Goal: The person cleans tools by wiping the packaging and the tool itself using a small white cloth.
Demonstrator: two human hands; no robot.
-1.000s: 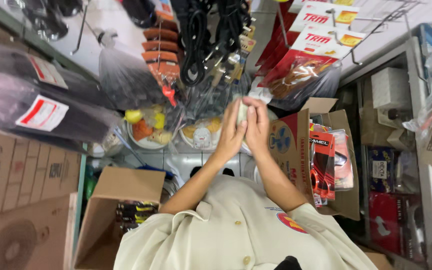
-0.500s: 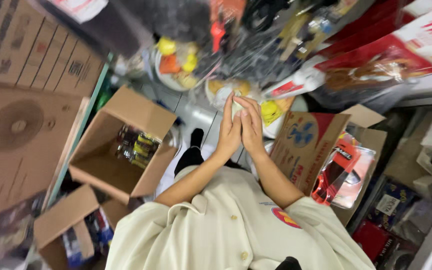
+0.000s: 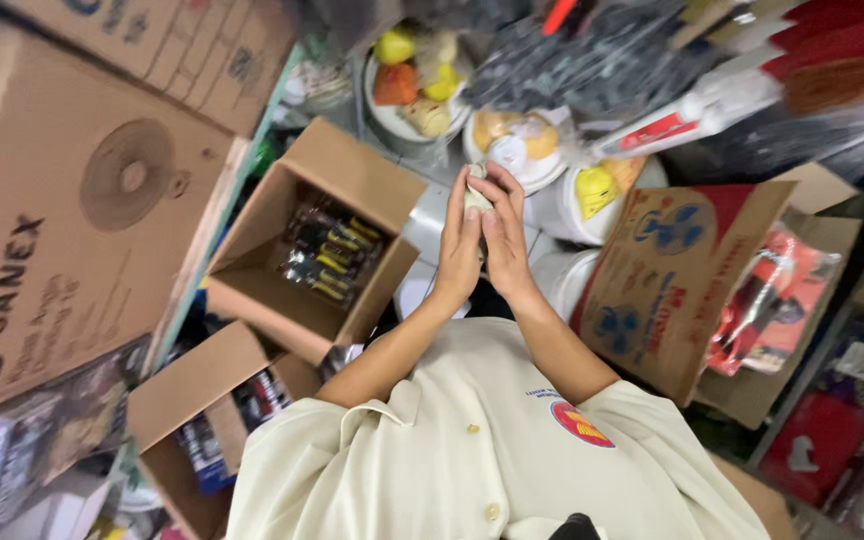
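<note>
Hands meet at upper centre of the frame, palms pressed close together. Left hand (image 3: 459, 245) and right hand (image 3: 504, 235) both close around 1 small pale object (image 3: 474, 193), mostly hidden between the fingers. Open box (image 3: 252, 290) of small packs sits at left centre, a red fan carton (image 3: 667, 290) at right, white bowls (image 3: 542, 170) of goods just above the hands. Risk, as a judgement: the object could slip from the grip and drop among the crowded goods, since so little of it shows.
</note>
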